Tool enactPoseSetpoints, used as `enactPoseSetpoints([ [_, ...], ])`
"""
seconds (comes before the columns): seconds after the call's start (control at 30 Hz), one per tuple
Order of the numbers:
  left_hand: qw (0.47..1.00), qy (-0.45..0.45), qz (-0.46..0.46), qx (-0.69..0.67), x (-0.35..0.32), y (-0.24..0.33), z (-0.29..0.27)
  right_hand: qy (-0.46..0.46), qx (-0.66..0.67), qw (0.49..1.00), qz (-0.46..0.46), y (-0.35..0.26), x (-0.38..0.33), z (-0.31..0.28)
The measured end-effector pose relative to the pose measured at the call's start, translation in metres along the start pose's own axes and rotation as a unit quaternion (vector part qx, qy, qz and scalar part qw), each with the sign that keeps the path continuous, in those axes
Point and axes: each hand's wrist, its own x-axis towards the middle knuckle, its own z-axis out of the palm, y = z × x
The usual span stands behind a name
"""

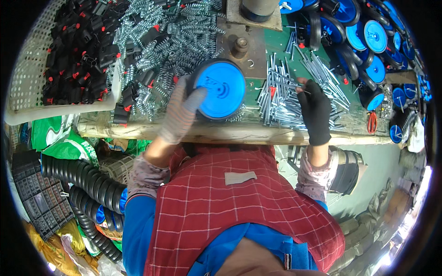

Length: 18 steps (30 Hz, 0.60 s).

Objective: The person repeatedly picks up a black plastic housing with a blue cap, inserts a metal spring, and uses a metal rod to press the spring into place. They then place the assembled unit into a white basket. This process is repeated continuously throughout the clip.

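My left hand [181, 112], in a pale striped glove, grips the left rim of a wheel [222, 89] with a bright blue disc and a black tyre. The wheel is held over the near part of the workbench, its blue face up. My right hand [316, 108], in a black glove with bare fingertips, is over a heap of long metal pins [278, 103]. Its thumb and fingers are pinched together at a pin there. A small red piece [273, 91] lies among the pins.
A white perforated basket [27, 78] of black plastic parts stands at the left, beside a heap of metal springs [165, 41]. An upright metal post [240, 48] is fixed beyond the wheel. More blue wheels [375, 36] pile up at the right, above red-handled scissors [372, 123].
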Motion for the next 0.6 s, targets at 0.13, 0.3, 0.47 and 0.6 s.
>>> enactPoseSetpoints([
  [0.13,0.998,-0.050,0.017,-0.046,0.007,-0.024,0.012,-0.026,0.165,0.985,-0.039,-0.030,-0.011,-0.008],
  [0.3,0.995,-0.068,0.003,-0.072,-0.002,-0.007,0.023,-0.055,0.124,0.974,-0.180,-0.068,0.001,0.010],
  [0.47,0.997,-0.043,0.041,-0.039,-0.003,-0.017,0.000,-0.086,-0.062,0.934,-0.342,-0.089,0.015,0.012],
  [0.6,0.997,-0.049,-0.011,-0.051,-0.013,-0.012,-0.016,-0.131,-0.044,0.910,-0.392,-0.095,0.028,0.024],
])
